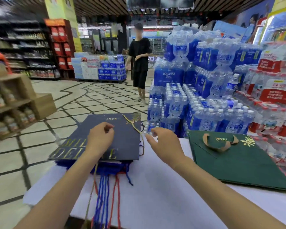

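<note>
A flat navy paper bag (122, 139) with gold lettering lies on top of a stack of bags at the left of the white table (155, 195). My left hand (100, 137) hovers over it with fingers curled, seemingly pinching a thin cord. A gold cord handle (134, 128) runs across the bag's top right corner. My right hand (162, 141) is just right of the bag, fingers spread and loosely bent, holding nothing. Blue and red cords (106, 195) hang off the table's near edge.
A flat dark green bag (238, 162) with tan handles lies at the table's right. Stacked packs of bottled water (205, 96) rise behind the table. A person in black (139, 63) stands in the aisle. Wooden shelves with jars (10, 104) are at left.
</note>
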`<state>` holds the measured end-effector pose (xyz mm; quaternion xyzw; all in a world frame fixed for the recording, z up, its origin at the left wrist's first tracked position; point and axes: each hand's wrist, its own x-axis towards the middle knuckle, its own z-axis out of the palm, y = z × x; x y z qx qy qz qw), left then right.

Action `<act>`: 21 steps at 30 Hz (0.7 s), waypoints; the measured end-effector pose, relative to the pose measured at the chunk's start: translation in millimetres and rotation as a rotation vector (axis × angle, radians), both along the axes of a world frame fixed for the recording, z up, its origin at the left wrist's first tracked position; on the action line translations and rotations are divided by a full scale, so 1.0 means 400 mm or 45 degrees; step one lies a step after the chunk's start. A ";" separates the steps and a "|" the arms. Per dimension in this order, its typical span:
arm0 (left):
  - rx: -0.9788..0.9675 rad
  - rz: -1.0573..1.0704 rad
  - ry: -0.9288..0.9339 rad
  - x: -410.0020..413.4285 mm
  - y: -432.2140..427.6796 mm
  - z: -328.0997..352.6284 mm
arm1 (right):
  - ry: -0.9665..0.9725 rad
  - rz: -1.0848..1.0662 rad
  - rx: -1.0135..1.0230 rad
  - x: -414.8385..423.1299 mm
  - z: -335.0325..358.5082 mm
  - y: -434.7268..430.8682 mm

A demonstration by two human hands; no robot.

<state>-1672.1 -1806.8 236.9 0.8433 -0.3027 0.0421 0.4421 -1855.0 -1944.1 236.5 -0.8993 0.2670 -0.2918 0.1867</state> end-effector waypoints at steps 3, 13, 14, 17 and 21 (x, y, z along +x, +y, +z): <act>0.081 0.198 0.032 0.094 0.100 -0.041 | 0.107 0.020 -0.087 0.084 -0.020 0.080; 0.417 0.429 0.120 0.170 0.280 -0.113 | 0.354 -0.285 0.420 0.168 -0.078 0.132; 0.393 0.420 0.133 0.170 0.281 -0.111 | 0.330 -0.293 0.499 0.172 -0.079 0.123; 0.226 0.419 0.167 0.168 0.278 -0.098 | 0.105 -0.290 0.754 0.181 -0.082 0.096; -0.037 0.419 0.245 0.153 0.274 -0.066 | -0.275 -0.177 1.136 0.178 -0.062 0.072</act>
